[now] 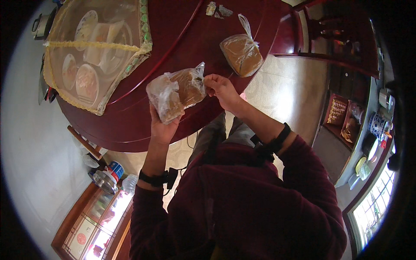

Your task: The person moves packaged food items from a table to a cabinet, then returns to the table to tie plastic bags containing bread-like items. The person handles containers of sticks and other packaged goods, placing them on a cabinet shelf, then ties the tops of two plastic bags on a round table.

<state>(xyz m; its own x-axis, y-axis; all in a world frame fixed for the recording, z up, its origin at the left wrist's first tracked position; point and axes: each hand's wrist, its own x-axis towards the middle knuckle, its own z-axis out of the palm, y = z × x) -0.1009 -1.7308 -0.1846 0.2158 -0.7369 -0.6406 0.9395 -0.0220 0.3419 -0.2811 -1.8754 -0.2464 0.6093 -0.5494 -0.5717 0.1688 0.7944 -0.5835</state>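
A brown block in clear plastic wrap (188,86) is held above the near edge of the dark red table (182,39). My left hand (165,125) supports it from below and the left side, where a whitish, crumpled layer of plastic covers its end. At the right end, my right hand (221,89) pinches the gathered plastic between thumb and fingers. A second brown block in a knotted clear plastic bag (242,53) rests on the table to the right, its twisted top pointing away from me. What the blocks are made of is hard to tell.
A mesh food cover with yellow trim (94,45) stands over several plates at the table's left. Small scraps (218,10) lie at the far side. To the right is a counter (354,143) with jars and bowls. A blue and red tin (115,170) stands lower left.
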